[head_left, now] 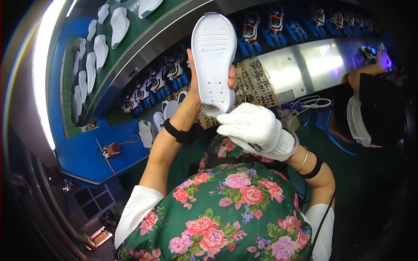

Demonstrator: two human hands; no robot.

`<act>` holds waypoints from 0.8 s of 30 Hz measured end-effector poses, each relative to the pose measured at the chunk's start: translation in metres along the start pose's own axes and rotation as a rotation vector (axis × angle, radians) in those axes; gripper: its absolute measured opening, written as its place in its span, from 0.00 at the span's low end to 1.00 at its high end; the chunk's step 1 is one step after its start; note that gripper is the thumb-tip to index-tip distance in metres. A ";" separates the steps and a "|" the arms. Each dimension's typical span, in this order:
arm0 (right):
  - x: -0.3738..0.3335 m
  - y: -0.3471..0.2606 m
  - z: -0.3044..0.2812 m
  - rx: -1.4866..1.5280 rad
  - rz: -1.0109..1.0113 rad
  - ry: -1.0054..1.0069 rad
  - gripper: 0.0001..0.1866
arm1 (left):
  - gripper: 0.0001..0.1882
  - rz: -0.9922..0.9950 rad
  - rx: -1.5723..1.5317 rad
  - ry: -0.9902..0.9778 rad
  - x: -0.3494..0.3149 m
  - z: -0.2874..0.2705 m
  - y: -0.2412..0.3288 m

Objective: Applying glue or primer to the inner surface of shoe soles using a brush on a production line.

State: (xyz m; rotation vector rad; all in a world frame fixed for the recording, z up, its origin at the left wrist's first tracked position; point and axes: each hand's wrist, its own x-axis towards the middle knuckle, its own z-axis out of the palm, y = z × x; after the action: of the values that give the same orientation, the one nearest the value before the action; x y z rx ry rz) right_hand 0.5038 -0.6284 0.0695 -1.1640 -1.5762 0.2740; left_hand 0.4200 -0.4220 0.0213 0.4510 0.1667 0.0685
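A white shoe sole (213,61) is held up in front of me, its wide ridged end far and its narrower end near. Several small holes and shallow grooves mark its face. My left hand (194,82), bare, wraps around it from behind, with fingertips showing at its right edge. My right hand (257,132) wears a white knit glove and is closed. Its fingertips are right at the near end of the sole, where the rim looks greyish and cupped. Whatever the gloved fingers pinch, if anything, is hidden.
Beyond, a line carries several shoe uppers (275,21) on blue holders. White soles (119,26) lie on a green belt at upper left. Brown taped cardboard (257,80) covers the metal edge (300,65). A co-worker's arm (370,69) reaches in at right. A blue table (82,152) stands left.
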 end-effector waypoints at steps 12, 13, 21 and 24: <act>0.005 0.001 -0.001 0.007 -0.004 -0.118 0.14 | 0.56 -0.408 0.092 -0.047 -0.001 -0.016 0.008; 0.005 0.003 -0.004 0.097 0.006 -0.050 0.12 | 0.56 -0.429 0.056 -0.049 -0.003 -0.016 0.005; 0.007 -0.001 -0.024 0.594 0.795 0.159 0.07 | 0.54 -0.224 0.163 -0.165 0.036 0.016 0.024; 0.005 0.009 -0.041 1.018 0.837 0.552 0.08 | 0.46 0.136 -0.039 -0.165 0.073 0.049 0.048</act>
State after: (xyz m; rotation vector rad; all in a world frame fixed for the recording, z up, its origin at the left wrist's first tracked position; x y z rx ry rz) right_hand 0.5440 -0.6361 0.0812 -0.8671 -0.2628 1.0516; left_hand 0.4990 -0.3924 0.0757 0.4272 -0.0279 0.1672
